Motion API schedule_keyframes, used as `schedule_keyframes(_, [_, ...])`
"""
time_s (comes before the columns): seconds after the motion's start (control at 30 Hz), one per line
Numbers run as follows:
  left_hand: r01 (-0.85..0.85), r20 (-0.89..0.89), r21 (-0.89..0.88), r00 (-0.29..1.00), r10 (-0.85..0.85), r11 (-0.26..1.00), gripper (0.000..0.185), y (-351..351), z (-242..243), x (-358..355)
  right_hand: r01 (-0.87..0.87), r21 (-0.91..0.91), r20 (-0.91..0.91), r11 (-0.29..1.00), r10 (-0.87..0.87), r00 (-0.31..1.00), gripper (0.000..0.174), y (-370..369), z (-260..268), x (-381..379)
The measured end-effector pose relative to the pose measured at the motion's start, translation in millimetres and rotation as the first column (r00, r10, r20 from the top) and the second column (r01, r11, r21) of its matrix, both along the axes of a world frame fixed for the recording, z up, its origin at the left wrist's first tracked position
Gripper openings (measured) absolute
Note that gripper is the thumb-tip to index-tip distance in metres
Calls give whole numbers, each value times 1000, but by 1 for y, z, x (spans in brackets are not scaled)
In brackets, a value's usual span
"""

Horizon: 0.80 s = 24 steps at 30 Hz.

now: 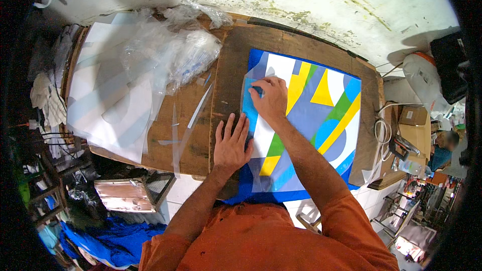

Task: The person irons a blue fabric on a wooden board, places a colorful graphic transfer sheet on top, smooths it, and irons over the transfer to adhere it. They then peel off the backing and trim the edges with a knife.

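Note:
A sheet with blue, green, yellow, white and grey shapes [301,94] lies on blue fabric [263,197] on a brown wooden table [222,64]. A translucent film covers it and reaches past its left edge. My left hand [232,143] rests palm down with fingers apart at the sheet's left edge. My right hand [269,96] is over the upper left part of the sheet, thumb and forefinger bent towards each other near the light blue area. Whether they pinch the film's edge cannot be told.
Crumpled clear plastic [192,52] and large translucent sheets [116,101] cover the table's left part. Thin cut strips [199,107] lie between them and my left hand. A stained wall [293,3] stands behind. At the right are a coiled white cable [383,131], a cardboard box [413,116] and a seated person [442,154].

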<state>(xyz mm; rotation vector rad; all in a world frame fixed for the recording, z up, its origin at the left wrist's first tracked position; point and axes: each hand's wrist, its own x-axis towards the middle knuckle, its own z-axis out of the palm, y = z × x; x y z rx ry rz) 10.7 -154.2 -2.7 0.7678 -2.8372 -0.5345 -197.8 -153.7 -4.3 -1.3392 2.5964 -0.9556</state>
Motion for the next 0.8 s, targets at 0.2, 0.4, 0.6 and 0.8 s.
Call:
schedule_keyframes(0.2, [-3, -2, 23, 1000, 3, 1000, 64, 0, -4, 0, 176, 100, 11, 979, -178, 984, 13, -23, -6, 2])
schedule_keyframes(0.4, [-74, -83, 174, 993, 90, 982, 64, -1, -5, 0, 251, 270, 92, 929, -285, 954, 15, -43, 2, -8])
schedule_keyframes(0.6, [-245, -307, 203, 904, 299, 948, 52, -5, -6, 8, 199, 459, 94, 866, -270, 958, 17, -52, 16, -18])
schedule_keyframes(0.8, [-282, -269, 181, 907, 323, 942, 49, 8, -1, 17, 193, 474, 58, 859, -249, 967, 26, -52, 18, -19])
